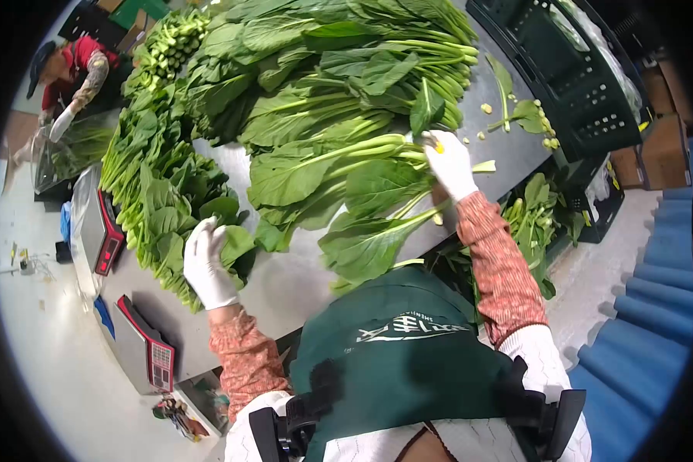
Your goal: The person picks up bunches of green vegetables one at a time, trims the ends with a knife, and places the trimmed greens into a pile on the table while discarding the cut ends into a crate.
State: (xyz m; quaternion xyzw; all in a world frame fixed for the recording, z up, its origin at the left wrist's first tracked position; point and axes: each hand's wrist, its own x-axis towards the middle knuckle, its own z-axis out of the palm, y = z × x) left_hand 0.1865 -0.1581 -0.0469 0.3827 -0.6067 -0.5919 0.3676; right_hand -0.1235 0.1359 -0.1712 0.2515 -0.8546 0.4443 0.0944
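My right hand (450, 165), in a white glove, is closed at the stem ends of some leafy greens (377, 185) at the table's right part. A bit of yellow shows at its fingers. My left hand (208, 262), also white-gloved, is at the left pile of greens (158, 200), its fingers bent beside a broad leaf; whether it grips that leaf is unclear. Large bunches of greens (323, 69) lie across the metal table (277, 281), stems mostly pointing right. One loose leafy stalk (377, 239) lies nearest my apron.
Two red-edged scales (158, 358) (109, 235) stand at the left. A dark green crate (569, 77) is at the upper right, with scraps (527, 115) beside it. More greens (535, 223) are below the table edge. A co-worker (73, 77) in red handles bagged greens at the upper left.
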